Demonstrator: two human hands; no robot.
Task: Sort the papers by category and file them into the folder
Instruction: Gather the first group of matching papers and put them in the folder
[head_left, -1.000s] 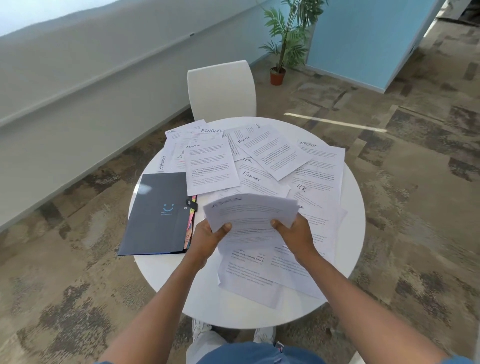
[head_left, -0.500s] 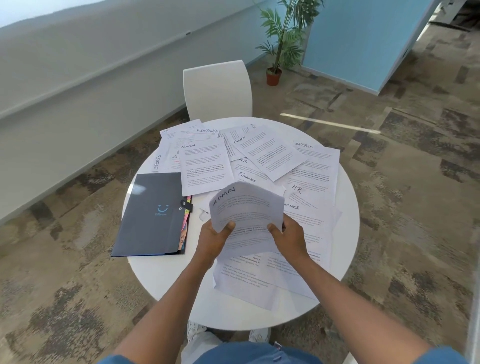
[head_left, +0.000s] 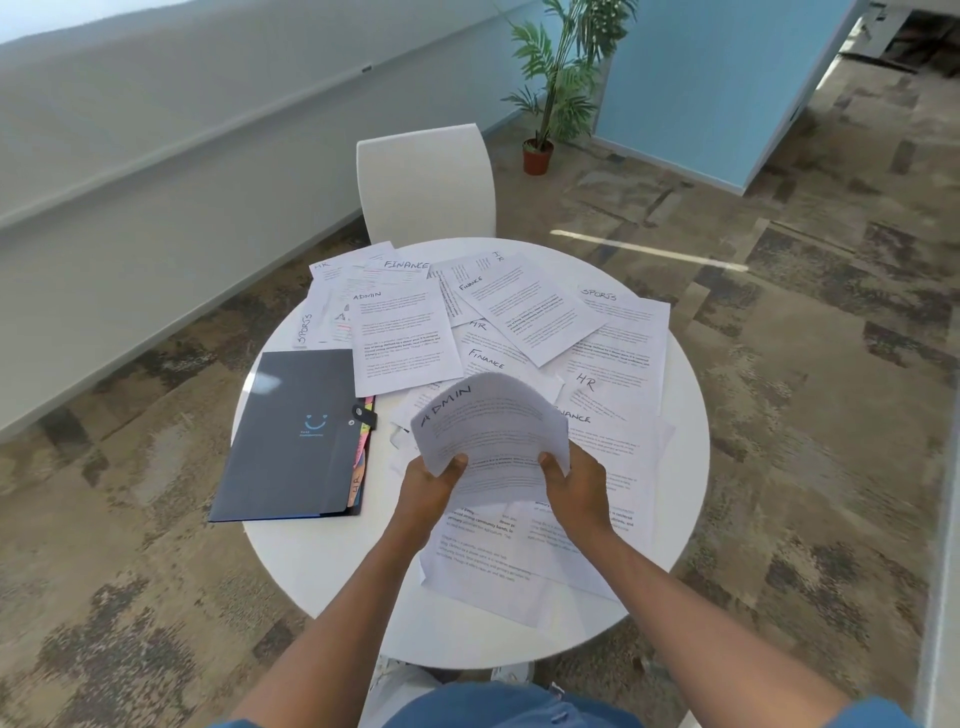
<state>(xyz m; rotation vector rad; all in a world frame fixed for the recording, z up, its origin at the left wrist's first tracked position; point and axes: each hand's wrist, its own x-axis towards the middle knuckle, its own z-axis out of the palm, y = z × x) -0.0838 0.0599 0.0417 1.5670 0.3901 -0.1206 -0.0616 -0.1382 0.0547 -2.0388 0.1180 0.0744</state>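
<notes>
Above the middle of the round white table (head_left: 322, 566) I hold up a sheet headed ADMIN (head_left: 488, 431), bowed upward. My left hand (head_left: 428, 486) grips its lower left edge with the thumb on top. My right hand (head_left: 576, 488) grips its lower right edge the same way. A dark folder (head_left: 291, 436) lies shut at the table's left, with coloured tabs along its right edge. Several loose papers cover the table: another ADMIN sheet (head_left: 402, 338), FINANCE sheets (head_left: 535, 306), an HR sheet (head_left: 613, 384) and a SPORTS sheet (head_left: 623, 322).
A white chair (head_left: 426, 182) stands behind the table's far edge. A potted plant (head_left: 540, 150) sits on the carpet beyond it, beside a blue partition (head_left: 717, 78). A grey wall runs along the left. More sheets (head_left: 483, 551) lie under my hands.
The held ADMIN sheet has been turned from lying wide across to standing more upright and bowed, and my two hands have come closer together on its lower edge.
</notes>
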